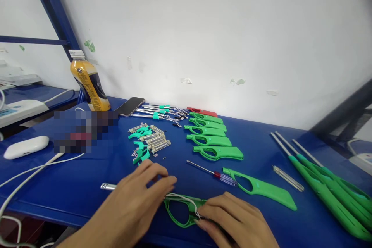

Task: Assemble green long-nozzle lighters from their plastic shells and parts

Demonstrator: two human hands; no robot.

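Note:
A green lighter shell half (182, 223) with a loop-shaped opening lies at the front edge, between my two hands. My left hand (139, 195) is curled over a metal lighter tube (108, 186), whose tip sticks out to the left. White wires (186, 198) run from that tube across the shell to my right fingers. My right hand (236, 217) grips the right part of the shell, with its fingertips at the wire ends; what lies under them is hidden. Beyond my right hand lie another green shell half (264, 189) and a screwdriver (223, 177) with a clear handle.
Several green shell halves (217, 153) and a red one (202, 111) form a row behind. Wired metal tubes (148, 115), clear fuel tanks (158, 143) and teal triggers (141, 153) lie left of it. Long green lighters (325, 186) lie right; a bottle (90, 81) stands back left.

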